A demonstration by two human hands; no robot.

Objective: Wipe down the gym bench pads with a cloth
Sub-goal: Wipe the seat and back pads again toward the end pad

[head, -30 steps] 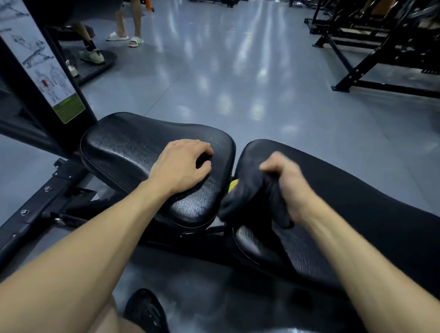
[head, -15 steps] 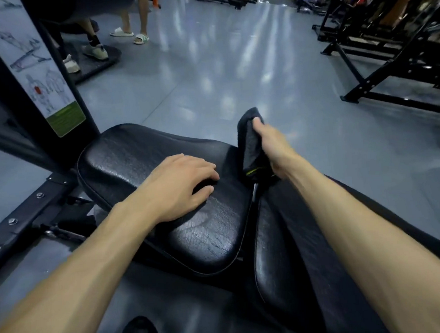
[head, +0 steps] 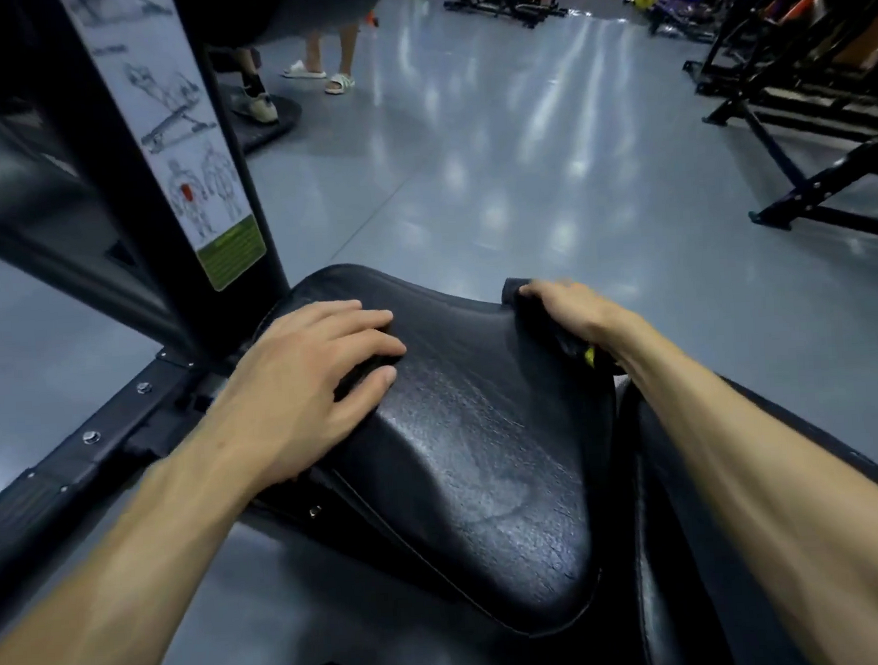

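Right hand [head: 574, 308] gripping cloth [head: 539, 316] at seat pad [head: 485, 447] edge

seat pad [head: 475, 448]: black, cracked vinyl | cloth [head: 533, 308]: dark, bunched at pad's far-right edge

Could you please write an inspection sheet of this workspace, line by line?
Surface: black seat pad, cracked texture, some sheen.
Job's things: dark cloth at the seat pad's far right edge; second pad to the right, mostly under the forearm.
Clutter: nothing seen on the pads.
Grippers: left hand flat on the seat pad, fingers spread; right hand closed on the cloth.
Cables: nothing seen.
Surroundings: black frame post with instruction sticker; glossy grey floor; people's feet far left; racks at right.
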